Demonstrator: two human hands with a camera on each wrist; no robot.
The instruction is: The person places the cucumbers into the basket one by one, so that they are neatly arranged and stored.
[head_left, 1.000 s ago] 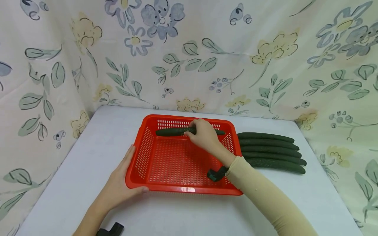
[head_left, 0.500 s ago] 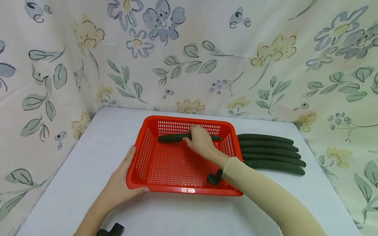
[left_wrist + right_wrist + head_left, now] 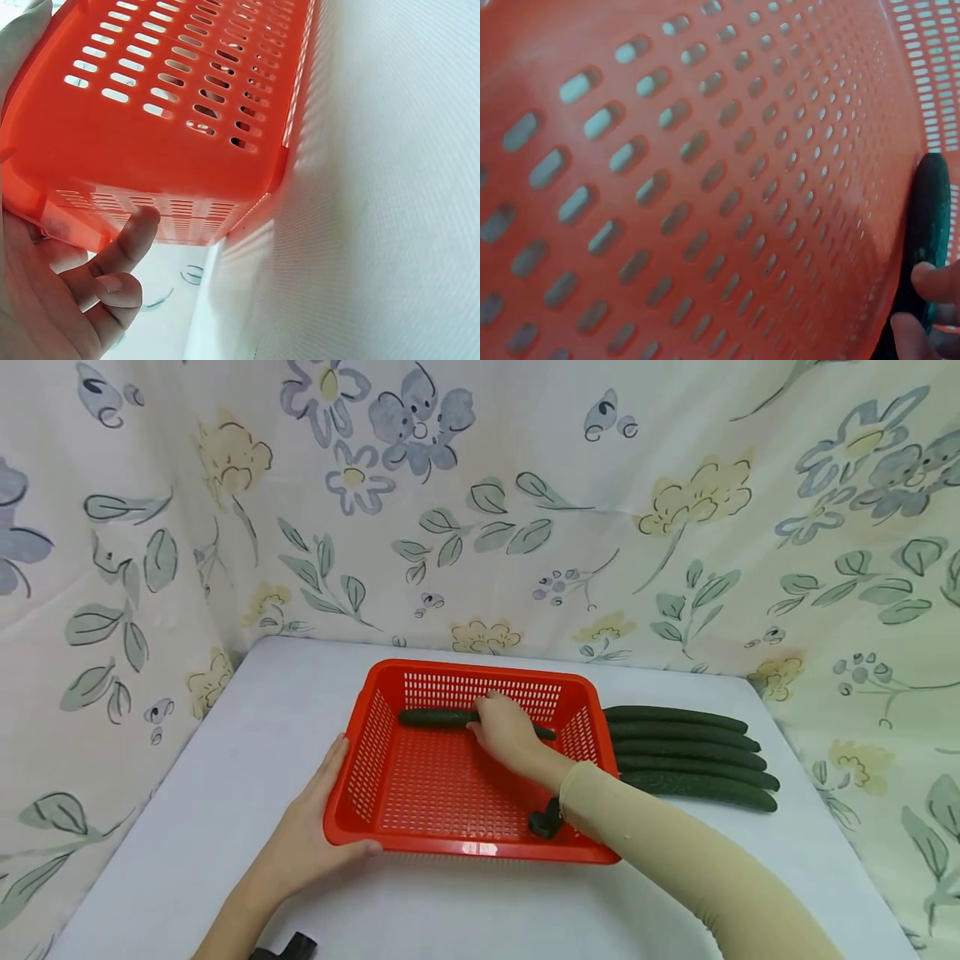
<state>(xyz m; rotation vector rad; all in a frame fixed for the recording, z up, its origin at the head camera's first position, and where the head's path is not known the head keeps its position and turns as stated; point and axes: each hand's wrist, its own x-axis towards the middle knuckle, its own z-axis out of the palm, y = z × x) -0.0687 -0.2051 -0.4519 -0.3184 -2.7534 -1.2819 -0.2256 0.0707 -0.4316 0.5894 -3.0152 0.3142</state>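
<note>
A red plastic basket [image 3: 465, 852] with slotted walls stands on the white table. Inside it, along the far wall, lies a long dark green cucumber [image 3: 435, 718]. My right hand [image 3: 510, 731] grips that cucumber near its middle, hiding part of it; in the right wrist view, fingertips [image 3: 934, 281] press on the cucumber [image 3: 930, 195] low beside the basket wall. My left hand [image 3: 311, 827] holds the basket's near left corner, thumb along the front and fingers along the left side. Bent fingers [image 3: 127, 240] show against the outside of the basket [image 3: 135, 157] in the left wrist view.
Several cucumbers [image 3: 686, 747] lie side by side on the table [image 3: 247, 735], right of the basket. A floral curtain [image 3: 480, 510] hangs behind and at both sides. Black wrist devices show at my right wrist [image 3: 546, 821] and left wrist [image 3: 292, 947].
My right hand has moved the cucumber slightly nearer and lower within the basket, along the far wall. My left hand stays at the corner. The head view has shifted slightly.
</note>
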